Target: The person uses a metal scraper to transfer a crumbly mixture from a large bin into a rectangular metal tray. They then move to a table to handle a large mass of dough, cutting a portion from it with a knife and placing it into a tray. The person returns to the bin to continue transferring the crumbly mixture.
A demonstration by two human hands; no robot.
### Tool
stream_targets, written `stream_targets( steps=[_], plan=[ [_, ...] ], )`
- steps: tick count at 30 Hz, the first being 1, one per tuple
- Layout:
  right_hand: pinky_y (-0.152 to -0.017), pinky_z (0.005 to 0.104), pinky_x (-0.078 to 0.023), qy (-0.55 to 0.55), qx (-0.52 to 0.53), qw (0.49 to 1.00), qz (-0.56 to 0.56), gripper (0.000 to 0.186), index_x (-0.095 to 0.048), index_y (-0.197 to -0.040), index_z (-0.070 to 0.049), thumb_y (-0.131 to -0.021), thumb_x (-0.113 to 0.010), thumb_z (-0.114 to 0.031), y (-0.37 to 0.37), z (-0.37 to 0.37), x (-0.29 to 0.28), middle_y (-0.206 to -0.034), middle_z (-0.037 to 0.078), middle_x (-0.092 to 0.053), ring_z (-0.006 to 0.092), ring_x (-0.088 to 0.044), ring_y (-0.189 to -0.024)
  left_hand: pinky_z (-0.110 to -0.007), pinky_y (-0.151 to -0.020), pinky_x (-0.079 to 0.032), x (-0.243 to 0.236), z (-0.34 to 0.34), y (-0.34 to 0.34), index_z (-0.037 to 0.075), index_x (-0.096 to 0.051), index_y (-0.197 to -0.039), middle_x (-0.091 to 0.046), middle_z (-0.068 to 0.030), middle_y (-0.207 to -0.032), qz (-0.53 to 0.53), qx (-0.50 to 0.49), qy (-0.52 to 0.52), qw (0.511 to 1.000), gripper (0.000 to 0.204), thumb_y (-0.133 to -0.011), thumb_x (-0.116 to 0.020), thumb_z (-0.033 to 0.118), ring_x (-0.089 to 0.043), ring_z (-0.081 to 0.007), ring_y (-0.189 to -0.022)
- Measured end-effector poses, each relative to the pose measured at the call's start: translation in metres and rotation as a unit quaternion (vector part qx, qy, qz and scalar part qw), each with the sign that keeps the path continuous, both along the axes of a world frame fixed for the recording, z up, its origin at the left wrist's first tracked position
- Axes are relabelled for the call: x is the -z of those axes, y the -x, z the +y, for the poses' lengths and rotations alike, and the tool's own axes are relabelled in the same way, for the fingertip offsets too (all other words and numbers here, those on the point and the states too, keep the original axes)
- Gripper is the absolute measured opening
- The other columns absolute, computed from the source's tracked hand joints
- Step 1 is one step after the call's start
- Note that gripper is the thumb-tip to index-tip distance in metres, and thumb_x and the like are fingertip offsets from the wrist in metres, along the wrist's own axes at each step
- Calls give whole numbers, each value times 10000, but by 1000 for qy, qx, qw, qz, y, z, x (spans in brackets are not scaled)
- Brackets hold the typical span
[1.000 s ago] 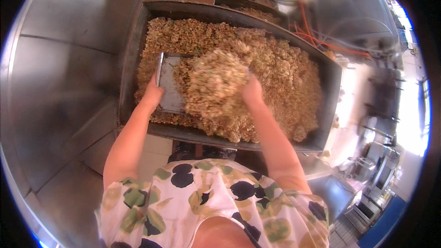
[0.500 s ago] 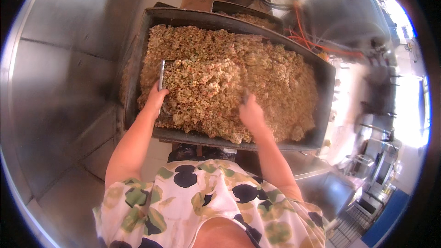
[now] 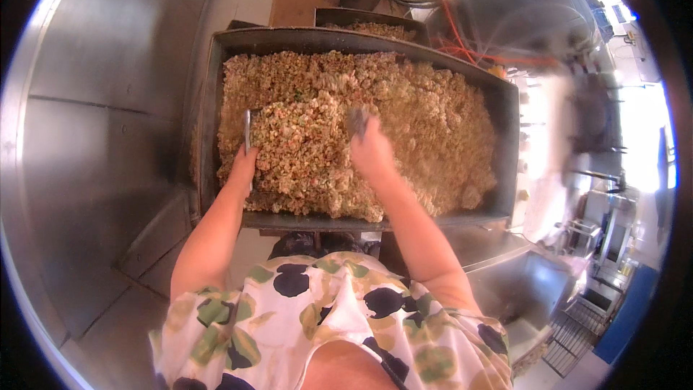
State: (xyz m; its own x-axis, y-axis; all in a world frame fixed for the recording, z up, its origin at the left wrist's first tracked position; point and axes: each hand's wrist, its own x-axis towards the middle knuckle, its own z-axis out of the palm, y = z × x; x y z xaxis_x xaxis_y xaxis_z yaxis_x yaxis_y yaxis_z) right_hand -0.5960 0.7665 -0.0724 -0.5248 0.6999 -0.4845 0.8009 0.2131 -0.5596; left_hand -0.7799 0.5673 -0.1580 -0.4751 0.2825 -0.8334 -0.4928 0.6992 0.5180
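Observation:
A large dark metal trough (image 3: 510,144) holds a deep bed of clumpy, beige-brown crumbly mix (image 3: 433,123) with green and reddish bits. At the left of the trough, my left hand (image 3: 244,165) is closed on the upright rim of a metal tray (image 3: 247,128). This tray is heaped with the mix, which hides most of it. Near the middle, my right hand (image 3: 372,150) grips a short grey tool (image 3: 357,121), possibly a scraper, just above the heap. Motion blurs the tool, so its exact kind is unclear.
Behind the trough stands a second dark bin (image 3: 404,22) with similar mix. Large metal panels (image 3: 94,173) rise close on my left. Orange cables (image 3: 469,54) run by a metal machine at the far right. A metal basin (image 3: 527,285) and a wire rack (image 3: 577,336) are at the near right.
My right hand with its tool has moved left and farther from me, over the heaped mix. My left hand keeps its hold on the tray rim. The whole view has shifted slightly.

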Motion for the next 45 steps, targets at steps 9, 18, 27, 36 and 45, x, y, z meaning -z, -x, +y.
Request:
stream_targets(
  steps=[9, 18, 27, 36, 45],
  plan=[
    [-584, 394, -538, -86, -223, 963, -121, 350, -389, -1222, 8, -877, -433, -39, 29, -3, 54, -829, 200, -631, 300, -635, -684, -448, -1074, -258, 6, 8, 4, 120, -145, -1491, -268, -142, -1490, 12, 8, -2, 1000, 623, -974, -401, 354, -286, -326, -1348],
    [-968, 428, -450, -245, 193, 948, 60, 729, -173, -1453, -88, -857, -592, -87, -74, 50, 39, -1341, 230, -420, 357, -502, -1143, -440, -1045, -285, 36, 4, 15, 93, -232, -1466, -313, -142, -1465, -9, 7, -24, 1000, 606, -973, -379, 413, -351, -302, -1298],
    [-996, 351, -405, 36, 117, 990, 66, 378, -533, -1270, -48, -946, -482, -235, -56, 14, 38, -1271, 130, -564, 281, -536, -1163, -455, -1050, -253, -23, 24, 40, 87, -346, -1422, -298, -165, -1473, -66, 29, 60, 996, 657, -923, -459, 499, -303, -299, -1335],
    [-1053, 410, -252, 329, 424, 792, 291, 471, -465, -1353, -114, -915, -519, -280, -29, 4, 133, -1313, 48, -474, 214, -398, -1193, -368, -735, -435, 1, 12, 4, -22, -521, -1121, -581, -126, -946, -17, -57, 13, 998, 398, -946, -429, 324, -546, -231, -801],
    [-1057, 440, -252, 229, 439, 799, 342, 404, -521, -1315, -129, -924, -498, -228, -45, -6, 44, -1337, 69, -495, 217, -384, -1266, -400, -789, -455, -12, 5, -10, 8, -450, -1248, -549, -124, -1097, -43, -108, -148, 982, 464, -932, -493, 345, -553, -232, -939]
  ],
)
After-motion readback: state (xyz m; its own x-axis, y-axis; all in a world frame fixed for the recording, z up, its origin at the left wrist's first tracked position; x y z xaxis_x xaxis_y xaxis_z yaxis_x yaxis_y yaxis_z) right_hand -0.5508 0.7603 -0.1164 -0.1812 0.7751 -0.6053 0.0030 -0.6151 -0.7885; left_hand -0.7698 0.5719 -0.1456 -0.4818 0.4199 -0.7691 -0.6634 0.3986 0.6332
